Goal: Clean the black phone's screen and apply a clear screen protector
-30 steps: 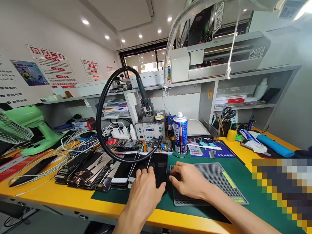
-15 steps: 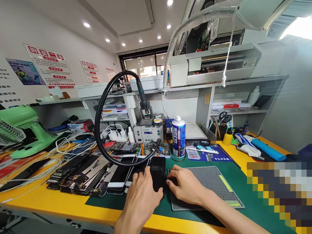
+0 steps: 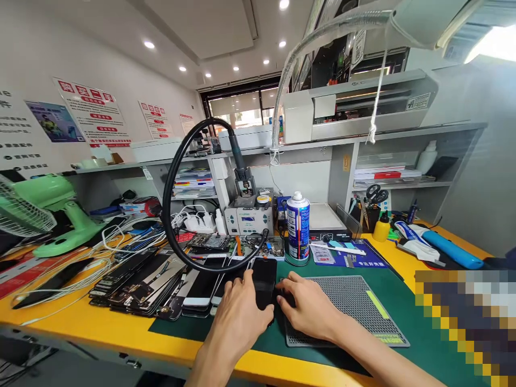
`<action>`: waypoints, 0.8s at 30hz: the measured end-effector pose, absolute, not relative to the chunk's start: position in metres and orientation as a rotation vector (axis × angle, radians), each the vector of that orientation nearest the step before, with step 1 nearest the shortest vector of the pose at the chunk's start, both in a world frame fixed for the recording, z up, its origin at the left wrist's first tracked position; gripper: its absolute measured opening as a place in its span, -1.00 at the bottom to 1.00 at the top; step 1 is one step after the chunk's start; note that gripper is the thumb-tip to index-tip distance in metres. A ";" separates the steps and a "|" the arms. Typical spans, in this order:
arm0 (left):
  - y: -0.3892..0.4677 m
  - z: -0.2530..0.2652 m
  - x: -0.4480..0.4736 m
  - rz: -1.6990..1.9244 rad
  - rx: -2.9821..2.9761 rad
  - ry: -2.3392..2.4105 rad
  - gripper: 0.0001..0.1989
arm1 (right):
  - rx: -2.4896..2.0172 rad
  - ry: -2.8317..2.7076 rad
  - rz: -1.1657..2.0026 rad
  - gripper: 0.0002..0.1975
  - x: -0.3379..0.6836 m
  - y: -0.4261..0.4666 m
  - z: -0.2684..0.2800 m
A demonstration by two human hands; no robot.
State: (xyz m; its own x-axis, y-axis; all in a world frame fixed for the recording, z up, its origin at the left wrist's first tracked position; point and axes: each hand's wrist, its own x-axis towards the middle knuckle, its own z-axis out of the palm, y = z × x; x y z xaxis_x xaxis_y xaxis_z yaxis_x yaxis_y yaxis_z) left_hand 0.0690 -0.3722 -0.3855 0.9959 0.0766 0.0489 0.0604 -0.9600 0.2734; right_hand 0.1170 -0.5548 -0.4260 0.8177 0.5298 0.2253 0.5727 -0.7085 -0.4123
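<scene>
A black smartphone (image 3: 266, 277) lies on the green mat, standing out from other phones to its left. My left hand (image 3: 237, 317) reaches over its left side, with the thumb at the lower right edge and the fingers along the left; it grips the phone. Beside the phone's right edge, my right hand (image 3: 304, 306) rests over the grey perforated pad (image 3: 350, 301), thumb and fingers curled together. Something dark shows between those fingers, but I cannot make it out. White-edged phones (image 3: 203, 287) are stacked left of my left hand.
A blue spray can (image 3: 298, 228) stands behind the pad. A hot-air station (image 3: 249, 217) sends a looping black hose (image 3: 166, 199) over the phones. Loose phone screens (image 3: 149, 285) pile up at left, near white cables (image 3: 86, 279) and a green fan (image 3: 60, 215). Scissors (image 3: 377, 194) stand in a holder.
The whole view has shifted slightly, so the bench and things on it appear a little further right. Both hands keep nearly the same pose around the phone.
</scene>
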 end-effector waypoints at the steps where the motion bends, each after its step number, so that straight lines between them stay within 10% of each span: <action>1: -0.373 -0.386 0.068 0.093 2.855 0.096 -0.32 | -2.527 -0.823 -0.122 -0.71 0.117 -0.554 -0.427; 15: -0.369 -0.382 0.047 0.214 2.851 0.105 -0.57 | -2.510 -0.857 -0.054 -0.56 0.122 -0.550 -0.441; 24: -0.208 -0.374 0.022 0.229 3.033 0.329 -0.62 | -2.519 -0.835 -0.022 -0.52 0.123 -0.550 -0.441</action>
State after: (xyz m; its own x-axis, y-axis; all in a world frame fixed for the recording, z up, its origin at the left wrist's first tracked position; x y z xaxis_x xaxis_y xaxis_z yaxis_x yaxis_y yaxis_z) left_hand 0.0220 -0.2077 -0.3743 0.9657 0.2188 0.1396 0.2065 -0.9736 0.0972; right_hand 0.1227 -0.5498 -0.4410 0.8133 0.5588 0.1623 0.5666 -0.6968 -0.4399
